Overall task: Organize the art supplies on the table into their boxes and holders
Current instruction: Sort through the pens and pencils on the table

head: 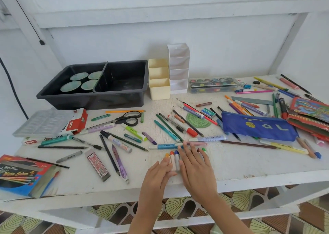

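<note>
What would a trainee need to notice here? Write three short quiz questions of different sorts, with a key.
1. True or false: the black-handled scissors lie inside the black plastic divided bin.
2. Which holder stands nearer the bin: A) the cream three-compartment holder, B) the white tiered holder?
3. Fill in: the left hand and right hand gather a row of white-wrapped ____.

Key: 1 false, they lie on the white table; 2 A; 3 crayons.

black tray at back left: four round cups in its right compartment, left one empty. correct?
Not quite. The head view shows the four round cups in the left compartment of the black tray; the right compartment is the empty one. The tray does sit at back left.
</note>
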`<state>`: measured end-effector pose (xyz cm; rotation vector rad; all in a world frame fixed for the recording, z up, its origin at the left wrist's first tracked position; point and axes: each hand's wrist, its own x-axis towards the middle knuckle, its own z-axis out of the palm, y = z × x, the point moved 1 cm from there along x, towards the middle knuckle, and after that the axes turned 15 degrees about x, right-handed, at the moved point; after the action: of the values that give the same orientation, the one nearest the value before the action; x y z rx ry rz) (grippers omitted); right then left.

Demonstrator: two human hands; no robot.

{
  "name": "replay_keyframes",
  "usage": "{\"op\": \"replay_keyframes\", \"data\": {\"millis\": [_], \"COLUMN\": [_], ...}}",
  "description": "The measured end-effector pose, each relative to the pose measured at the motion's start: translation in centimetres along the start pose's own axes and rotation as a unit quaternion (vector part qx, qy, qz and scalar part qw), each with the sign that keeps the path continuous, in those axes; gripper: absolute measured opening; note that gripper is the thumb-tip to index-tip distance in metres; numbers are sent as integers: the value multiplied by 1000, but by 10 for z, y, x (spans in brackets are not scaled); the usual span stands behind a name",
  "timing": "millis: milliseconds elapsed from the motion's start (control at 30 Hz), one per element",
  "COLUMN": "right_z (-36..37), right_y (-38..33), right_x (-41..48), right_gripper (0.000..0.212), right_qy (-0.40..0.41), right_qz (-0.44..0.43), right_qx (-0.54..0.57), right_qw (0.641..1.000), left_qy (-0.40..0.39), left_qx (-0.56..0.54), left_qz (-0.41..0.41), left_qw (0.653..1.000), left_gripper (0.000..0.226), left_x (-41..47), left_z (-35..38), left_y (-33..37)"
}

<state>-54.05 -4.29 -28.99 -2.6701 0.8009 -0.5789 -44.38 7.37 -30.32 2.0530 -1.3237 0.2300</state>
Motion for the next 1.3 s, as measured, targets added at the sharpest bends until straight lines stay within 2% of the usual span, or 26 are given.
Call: {"op": "replay_keyframes", "data": {"millis": [233,367,600,733,933,1000,1067,1133,1200,1300], "right_z": [1,0,1,3,2,-1,-7,-19,-35,-66], "right_y": [0,0,0,1,-1,-1,2,10,27,68], "right_x": [0,0,0,0,0,1,4,12,22,39], "right_gripper": [56,56,54,54,53,54,54,48,39,33], "right_qy": [-2,-1,-4,-5,-19,-18,0,39,91,156], "right_qz": [-1,3,6,12,21,25,19,8,5,39], "right_qx": [-3,-1,7,20,44,65,104,138,166,201], "right_qw": [1000,1000,1000,1000,999,997,994,990,982,966], "left_qy": [-22,-16,-68,-83,-57,-27,17,41,41,25], "left_qx": [5,66,100,113,142,142,128,101,69,41], "left_qz": [39,61,31,47,50,37,22,8,-19,-32], "left_qw": [999,996,992,989,987,989,991,994,997,998], "left_gripper": [36,37,53,53,62,67,68,58,47,45], "left_x": [7,8,17,19,34,42,55,73,97,140], "left_z": [-6,-8,-4,-1,-1,0,4,12,22,44], "left_y": [-4,1,8,3,-4,-4,4,17,36,66]}}
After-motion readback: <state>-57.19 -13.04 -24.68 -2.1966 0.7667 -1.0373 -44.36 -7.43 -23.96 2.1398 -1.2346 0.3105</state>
